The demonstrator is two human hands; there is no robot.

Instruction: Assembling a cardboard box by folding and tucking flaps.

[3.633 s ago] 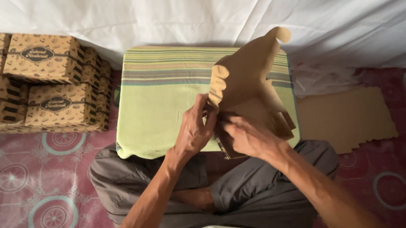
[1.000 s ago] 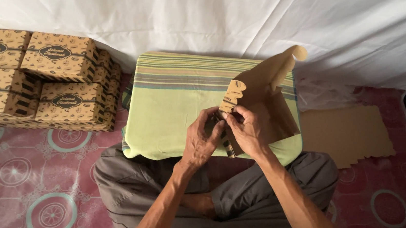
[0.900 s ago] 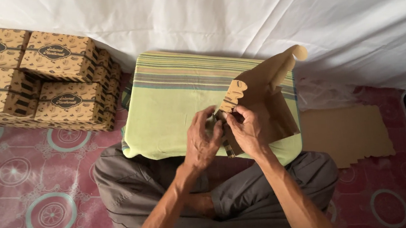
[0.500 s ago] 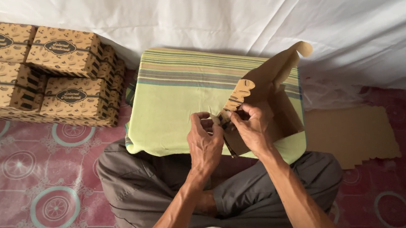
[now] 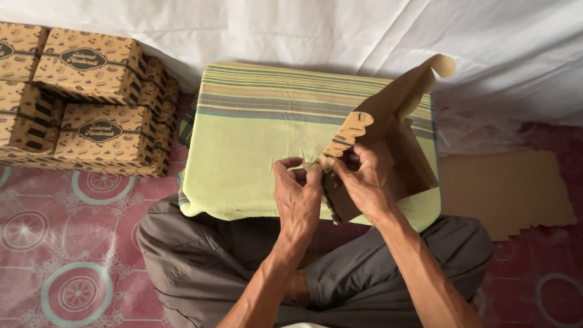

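Observation:
A half-folded brown cardboard box (image 5: 402, 140) stands on a green striped cushion (image 5: 260, 131) in front of my crossed legs. Its lid flap rises toward the upper right and a scalloped side flap points left. My left hand (image 5: 298, 198) pinches the near left corner of the box with bent fingers. My right hand (image 5: 366, 178) grips the same corner from the right, thumb on the scalloped flap. Both hands touch each other at that corner.
Several finished brown printed boxes (image 5: 53, 93) are stacked at the upper left on the patterned red mat (image 5: 48, 277). A pile of flat cardboard blanks (image 5: 512, 190) lies on the mat at the right. White cloth (image 5: 335, 19) hangs behind the cushion.
The box has been turned and its lid flap now leans further right. Both hands have closed in on the near left corner. The view has shifted slightly.

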